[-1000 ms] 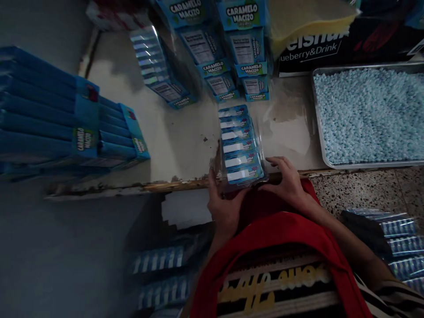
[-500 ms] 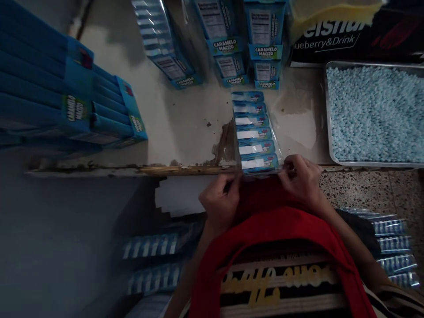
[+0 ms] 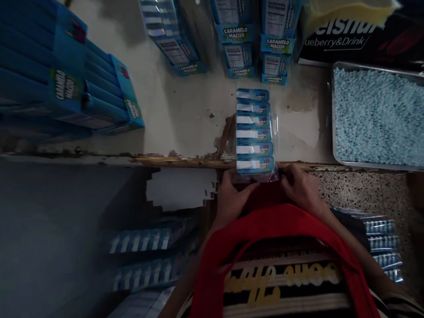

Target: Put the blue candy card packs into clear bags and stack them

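Observation:
A clear-wrapped pack of several small blue candy boxes (image 3: 253, 132) lies lengthwise on the worn white table (image 3: 185, 123), its near end at the table's front edge. My left hand (image 3: 232, 198) and my right hand (image 3: 300, 187) are both closed on the loose plastic wrap at that near end, one at each corner. My red apron (image 3: 281, 229) fills the view below the hands.
Stacks of blue "Caramelo Macizo" boxes (image 3: 255, 39) stand at the back, and large blue cartons (image 3: 62, 88) at the left. A metal tray of pale blue candies (image 3: 377, 115) sits at the right. More wrapped packs (image 3: 380, 243) lie low on the right and under the table (image 3: 145, 256).
The pack has turned straight and slid slightly toward the table edge. Both hands went from resting beside its end to pinching the wrap and closing in on it.

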A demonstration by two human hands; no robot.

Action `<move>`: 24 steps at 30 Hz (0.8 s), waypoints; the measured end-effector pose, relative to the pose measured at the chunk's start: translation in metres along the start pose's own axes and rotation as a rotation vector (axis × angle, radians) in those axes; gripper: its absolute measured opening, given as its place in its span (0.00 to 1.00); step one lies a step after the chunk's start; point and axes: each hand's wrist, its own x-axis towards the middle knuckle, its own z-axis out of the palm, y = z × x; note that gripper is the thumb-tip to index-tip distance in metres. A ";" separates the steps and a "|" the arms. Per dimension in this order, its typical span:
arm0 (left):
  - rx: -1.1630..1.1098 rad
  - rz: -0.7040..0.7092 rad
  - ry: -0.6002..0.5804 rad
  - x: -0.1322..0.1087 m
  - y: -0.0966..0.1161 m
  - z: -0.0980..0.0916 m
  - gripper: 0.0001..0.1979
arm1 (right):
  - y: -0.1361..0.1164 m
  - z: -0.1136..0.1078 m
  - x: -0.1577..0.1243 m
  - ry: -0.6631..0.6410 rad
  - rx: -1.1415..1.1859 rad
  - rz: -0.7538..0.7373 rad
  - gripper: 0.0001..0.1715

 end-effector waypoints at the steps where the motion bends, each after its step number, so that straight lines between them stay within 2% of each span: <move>1: 0.022 -0.029 -0.023 0.001 0.003 0.001 0.29 | -0.001 0.001 0.000 -0.021 0.076 0.007 0.10; 3: 0.013 -0.058 -0.064 0.004 0.008 0.001 0.27 | -0.004 0.003 0.002 -0.010 0.237 -0.056 0.21; 5: -0.057 -0.101 -0.129 0.006 0.008 0.001 0.25 | -0.007 0.004 0.006 0.082 0.305 -0.149 0.31; 6: -0.105 -0.138 -0.170 0.006 0.006 0.001 0.24 | -0.009 0.004 0.009 0.145 0.291 -0.192 0.32; 7: -0.152 -0.176 -0.207 0.006 0.004 0.002 0.24 | -0.009 0.004 0.012 0.208 0.251 -0.240 0.30; 9: -0.220 -0.215 -0.221 0.006 -0.001 0.007 0.23 | -0.009 0.002 0.017 0.281 0.146 -0.359 0.19; 11: -0.270 -0.204 -0.197 0.006 -0.004 0.015 0.20 | -0.008 -0.001 0.019 0.280 0.076 -0.456 0.09; 12: -0.308 -0.197 -0.211 0.006 -0.005 0.020 0.19 | -0.007 -0.003 0.019 0.274 0.061 -0.476 0.08; 14: -0.421 -0.239 -0.295 0.007 -0.005 0.030 0.19 | -0.007 -0.004 0.017 0.282 0.040 -0.437 0.08; 16: -0.521 -0.317 -0.387 0.009 -0.006 0.037 0.20 | -0.010 -0.003 0.015 0.302 -0.005 -0.319 0.09; 18: -0.566 -0.383 -0.417 0.011 -0.009 0.041 0.21 | -0.014 -0.001 0.014 0.261 -0.077 -0.180 0.10; 21: -0.557 -0.400 -0.411 0.013 -0.015 0.040 0.18 | -0.019 -0.001 0.014 0.047 -0.160 -0.030 0.11; 24: -0.506 -0.342 -0.411 0.014 -0.018 0.036 0.14 | -0.018 -0.005 0.012 -0.114 -0.086 0.050 0.08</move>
